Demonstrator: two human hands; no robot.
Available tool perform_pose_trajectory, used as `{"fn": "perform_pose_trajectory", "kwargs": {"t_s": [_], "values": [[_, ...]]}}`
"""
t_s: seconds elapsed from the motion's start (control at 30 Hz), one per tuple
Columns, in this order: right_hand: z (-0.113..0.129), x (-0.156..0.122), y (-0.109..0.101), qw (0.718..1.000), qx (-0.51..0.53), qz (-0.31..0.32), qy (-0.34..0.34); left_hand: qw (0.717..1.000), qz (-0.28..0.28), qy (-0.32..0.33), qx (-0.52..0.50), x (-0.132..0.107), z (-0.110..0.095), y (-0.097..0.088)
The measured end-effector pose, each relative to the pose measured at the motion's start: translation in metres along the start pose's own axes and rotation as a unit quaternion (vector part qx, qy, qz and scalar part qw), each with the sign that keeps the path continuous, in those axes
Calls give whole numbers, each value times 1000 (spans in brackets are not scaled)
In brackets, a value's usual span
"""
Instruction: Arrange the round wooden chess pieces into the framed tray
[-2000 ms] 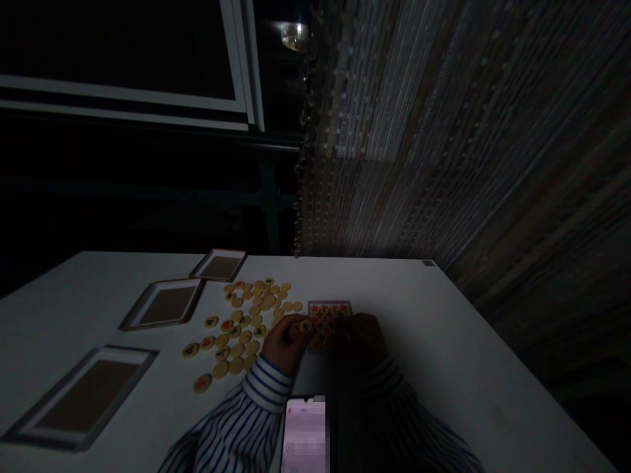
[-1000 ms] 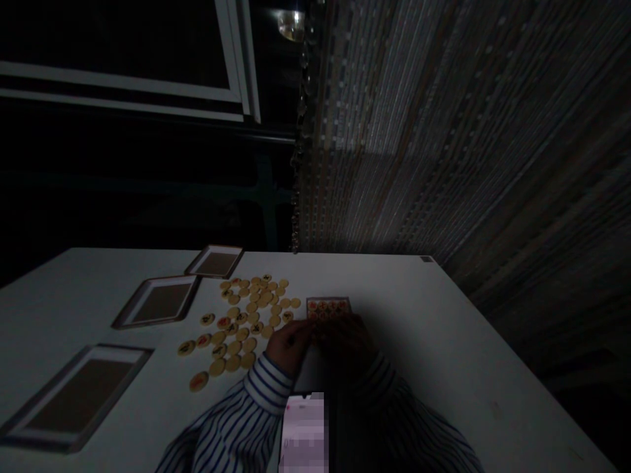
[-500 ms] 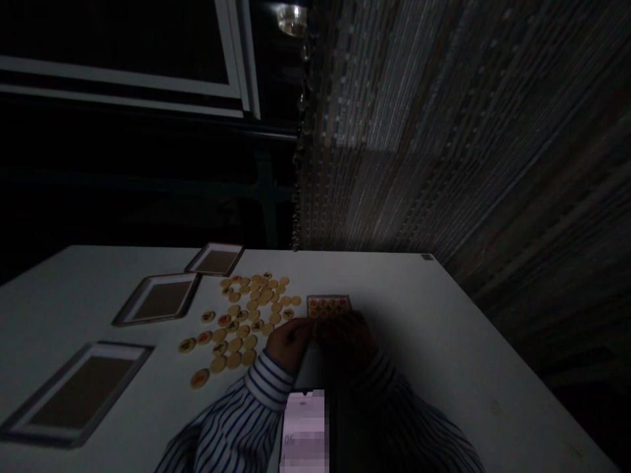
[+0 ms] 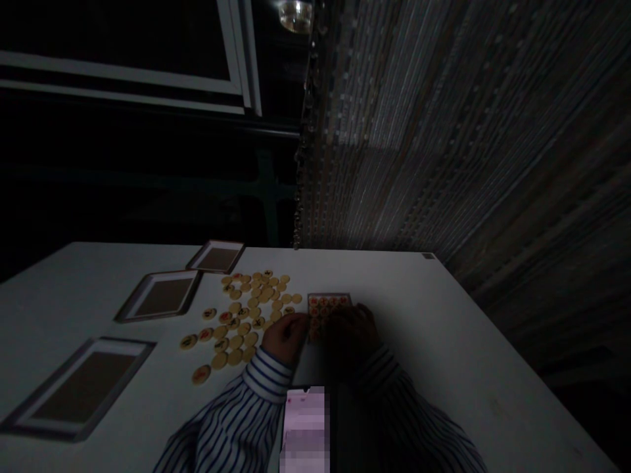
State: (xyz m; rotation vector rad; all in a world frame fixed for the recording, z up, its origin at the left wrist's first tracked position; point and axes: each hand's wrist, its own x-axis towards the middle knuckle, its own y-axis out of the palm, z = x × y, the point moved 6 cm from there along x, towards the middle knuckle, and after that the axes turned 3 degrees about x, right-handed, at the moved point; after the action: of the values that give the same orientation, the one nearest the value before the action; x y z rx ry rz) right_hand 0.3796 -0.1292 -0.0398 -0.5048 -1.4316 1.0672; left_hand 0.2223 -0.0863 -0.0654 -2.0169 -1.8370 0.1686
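Observation:
A shallow rectangular tray (image 4: 309,334) stands before me with round Chinese chess pieces (image 4: 329,301) in rows, their red characters facing up. My right hand (image 4: 353,332) is over the tray's right and near part, its fingers curled down. Shadow hides its fingertips and whatever they may hold. At the tray's left edge is my left hand (image 4: 286,336), closed with the fingers curled in; its contents are hidden. Left of it, many loose chess pieces (image 4: 236,328) lie spread on the white table, some with red or black characters, others plain side up.
Three framed shallow trays or lids line the left side: a near one (image 4: 81,391), a middle one (image 4: 160,295) and a far one (image 4: 217,256). A lit phone (image 4: 305,427) lies at the near edge between my forearms. A bead-string curtain (image 4: 394,131) hangs behind the table (image 4: 444,368).
My hands were together at the tray's near side and have parted. The left shifted slightly left, the right slightly right, so more rows of pieces show in the tray.

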Motion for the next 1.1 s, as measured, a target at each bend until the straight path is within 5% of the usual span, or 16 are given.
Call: {"fn": "perform_pose_trajectory", "kwargs": {"t_s": [1.1], "values": [[-6, -5, 13, 998, -23, 53, 27, 999, -28, 3, 20, -5, -3, 0]]}}
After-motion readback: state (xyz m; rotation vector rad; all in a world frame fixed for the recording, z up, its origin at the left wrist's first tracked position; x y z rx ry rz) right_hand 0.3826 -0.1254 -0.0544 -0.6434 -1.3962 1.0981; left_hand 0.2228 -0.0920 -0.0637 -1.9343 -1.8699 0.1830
